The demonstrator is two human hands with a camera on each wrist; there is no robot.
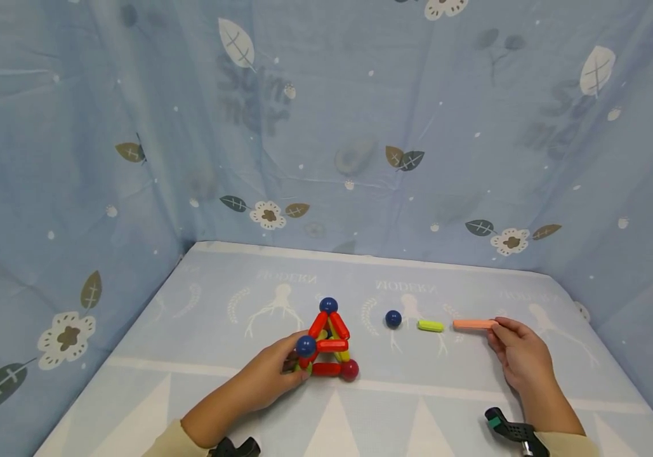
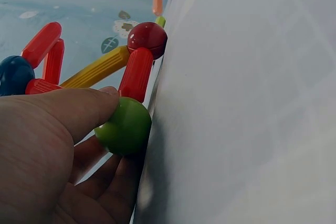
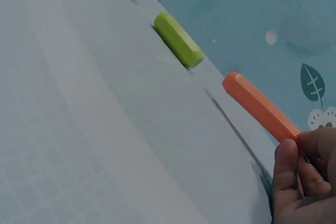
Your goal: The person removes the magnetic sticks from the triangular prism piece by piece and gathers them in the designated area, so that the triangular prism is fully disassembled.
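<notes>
A structure of rods and balls (image 1: 332,345) stands on the table, with red and yellow rods joined by blue, red and green balls. My left hand (image 1: 273,373) grips its near left corner; in the left wrist view the thumb presses on a green ball (image 2: 125,127) with fingers beneath it. My right hand (image 1: 523,355) pinches one end of an orange rod (image 1: 473,324) between thumb and fingers. From the right wrist view, the orange rod (image 3: 261,105) is raised off the table, its shadow below. A short lime-green rod (image 1: 431,325) lies just left of it.
A loose blue ball (image 1: 393,318) sits on the table between the structure and the lime-green rod. The table (image 1: 383,412) has a pale patterned cover. Blue printed curtains (image 1: 326,127) hang behind it and at both sides.
</notes>
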